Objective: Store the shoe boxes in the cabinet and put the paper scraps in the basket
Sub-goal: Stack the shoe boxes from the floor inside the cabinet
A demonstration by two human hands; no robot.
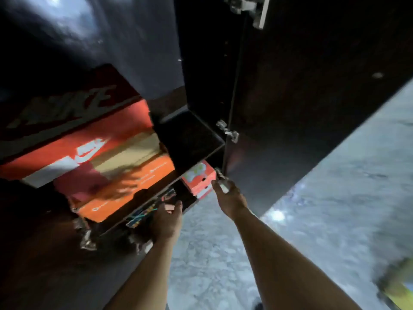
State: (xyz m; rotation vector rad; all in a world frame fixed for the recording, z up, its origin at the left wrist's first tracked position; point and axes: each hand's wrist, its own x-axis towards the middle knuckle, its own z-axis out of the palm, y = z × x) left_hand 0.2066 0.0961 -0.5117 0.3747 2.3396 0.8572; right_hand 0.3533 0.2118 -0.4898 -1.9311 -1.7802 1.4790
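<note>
The dark cabinet [196, 139] stands open with shoe boxes on its shelves. A dark red branded box [67, 101] sits at the upper left, with a red box [93, 139] under it and an orange box [125, 189] below that. On the lowest shelf are a dark box with coloured lines [147, 211] and a small orange box with pale dots [199, 182]. My left hand [166, 222] grips the front end of the dark patterned box. My right hand [228, 198] reaches beside the small orange box, its fingers curled by a metal hinge; blur hides what it holds.
The right cabinet door [301, 108] hangs open beside my right arm, and the left door [44, 253] is open at the lower left. Grey speckled floor [335, 209] lies below. A yellow-green object [400, 285] shows at the bottom right edge.
</note>
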